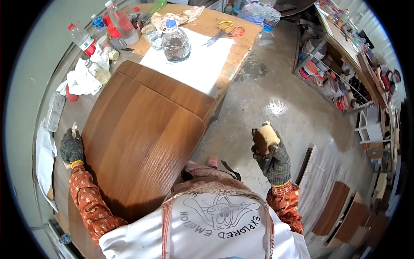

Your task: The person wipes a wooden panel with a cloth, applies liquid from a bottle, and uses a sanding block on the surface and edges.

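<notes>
A large brown wood-grain panel (142, 125) lies on the workbench in front of me, with a groove across its far end. My left hand (72, 147), in a dark knit glove, rests beside the panel's left edge with its fingers stretched forward. A small pale bit shows at those fingertips; I cannot make out whether it is a fingertip or scrap. Off the panel's right side, my right hand (275, 162) is raised over the floor in a matching glove. Its fingers grip a cream sponge block (268, 134) with a brown-stained face.
Beyond the panel are white paper (205, 64), a jug of clear liquid (176, 46) and scissors (222, 34). Bottles (122, 23) and crumpled tissue (84, 80) crowd the left. A cluttered shelf (327, 71) stands right; boards (330, 207) lie lower right.
</notes>
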Motion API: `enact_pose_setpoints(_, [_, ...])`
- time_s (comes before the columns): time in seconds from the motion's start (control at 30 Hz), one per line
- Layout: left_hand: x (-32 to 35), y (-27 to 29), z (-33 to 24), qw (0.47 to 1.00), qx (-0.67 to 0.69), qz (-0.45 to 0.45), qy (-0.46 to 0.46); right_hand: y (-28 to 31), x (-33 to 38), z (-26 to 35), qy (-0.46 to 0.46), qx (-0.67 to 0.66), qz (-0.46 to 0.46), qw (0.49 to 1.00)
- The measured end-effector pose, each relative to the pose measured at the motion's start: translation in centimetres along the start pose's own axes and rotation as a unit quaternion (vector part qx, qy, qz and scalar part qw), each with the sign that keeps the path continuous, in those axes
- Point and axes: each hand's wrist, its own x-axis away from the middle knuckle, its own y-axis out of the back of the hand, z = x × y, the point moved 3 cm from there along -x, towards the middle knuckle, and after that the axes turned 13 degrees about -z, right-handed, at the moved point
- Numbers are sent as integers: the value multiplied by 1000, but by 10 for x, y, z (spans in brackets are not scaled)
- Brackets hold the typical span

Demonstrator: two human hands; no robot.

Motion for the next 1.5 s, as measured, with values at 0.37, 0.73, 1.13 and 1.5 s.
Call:
enact_pose_setpoints(0.37, [0, 31, -20, 992, -4, -115, 55, -62, -170, 29, -54, 123, 105, 985])
enact_pose_setpoints(0.73, [7, 84, -116, 993, -86, -67, 52, -217, -298, 24, 205, 482, 408, 747])
enact_pose_setpoints(1.13, [-11, 107, -146, 993, -38, -47, 100, -261, -369, -16, 202, 512, 587, 594])
enact_pose_setpoints(1.5, [-9, 96, -136, 994, -51, 40, 83, -196, -408, -42, 60, 607, 590, 529])
